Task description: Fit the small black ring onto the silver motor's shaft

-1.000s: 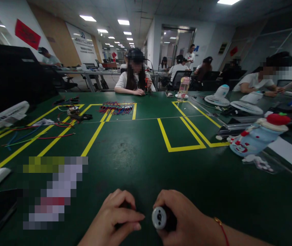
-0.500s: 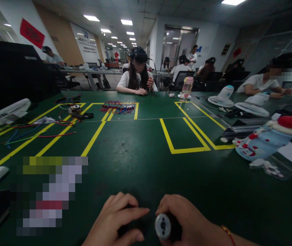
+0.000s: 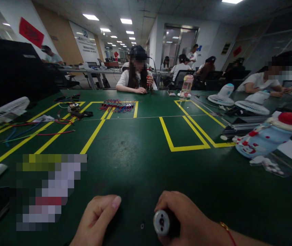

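Observation:
My right hand is wrapped around a black cylinder with a silver end cap. The cap faces me and shows a few dark holes. On the table just left of it lies a small dark ring-like piece, touched by neither hand. Farther left is my left hand, closed, with its thumb laid along the curled fingers. Whatever those fingers might hold is hidden. Both hands are low over the green table.
A blurred-out item lies to the left. Loose wires and a wire bundle are farther back. At right sit a blue snowman-patterned bottle, a plastic bag and white fans. A person sits opposite.
My left hand has drawn left, away from the cylinder, and its fingers have curled in. The small dark piece now shows on the table. My right hand keeps its hold.

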The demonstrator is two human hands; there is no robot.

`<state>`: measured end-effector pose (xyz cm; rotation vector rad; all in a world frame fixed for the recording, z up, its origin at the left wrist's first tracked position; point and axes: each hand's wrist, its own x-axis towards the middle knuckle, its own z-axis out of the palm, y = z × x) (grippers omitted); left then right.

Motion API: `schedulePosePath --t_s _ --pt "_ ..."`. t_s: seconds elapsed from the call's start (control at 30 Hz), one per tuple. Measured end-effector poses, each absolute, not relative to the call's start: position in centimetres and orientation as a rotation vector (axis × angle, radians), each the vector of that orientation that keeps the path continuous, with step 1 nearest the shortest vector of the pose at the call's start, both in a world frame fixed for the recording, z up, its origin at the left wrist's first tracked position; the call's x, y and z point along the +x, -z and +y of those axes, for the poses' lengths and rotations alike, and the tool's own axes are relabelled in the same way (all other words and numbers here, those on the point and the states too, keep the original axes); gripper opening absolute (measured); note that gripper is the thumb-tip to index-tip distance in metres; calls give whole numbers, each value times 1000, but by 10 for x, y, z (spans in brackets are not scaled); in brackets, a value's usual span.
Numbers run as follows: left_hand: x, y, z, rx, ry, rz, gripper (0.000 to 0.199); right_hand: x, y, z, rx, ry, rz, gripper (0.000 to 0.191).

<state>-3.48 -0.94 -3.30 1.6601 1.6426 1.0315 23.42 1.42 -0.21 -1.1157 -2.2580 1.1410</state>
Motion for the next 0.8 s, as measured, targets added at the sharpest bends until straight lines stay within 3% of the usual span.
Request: schedulePosePath --t_s 0.37,0.67,0.8 --pt "-7 11 -5 2072 -411 1466 38 230 4 15 -1105 -1065 -2287 31" --pt "-5 21 -5 2157 -387 1474 46 229 4 13 -1058 -1128 -2251 30" --pt "-5 22 -5 2171 -453 1436 37 229 6 11 -1079 -1149 -2201 31"
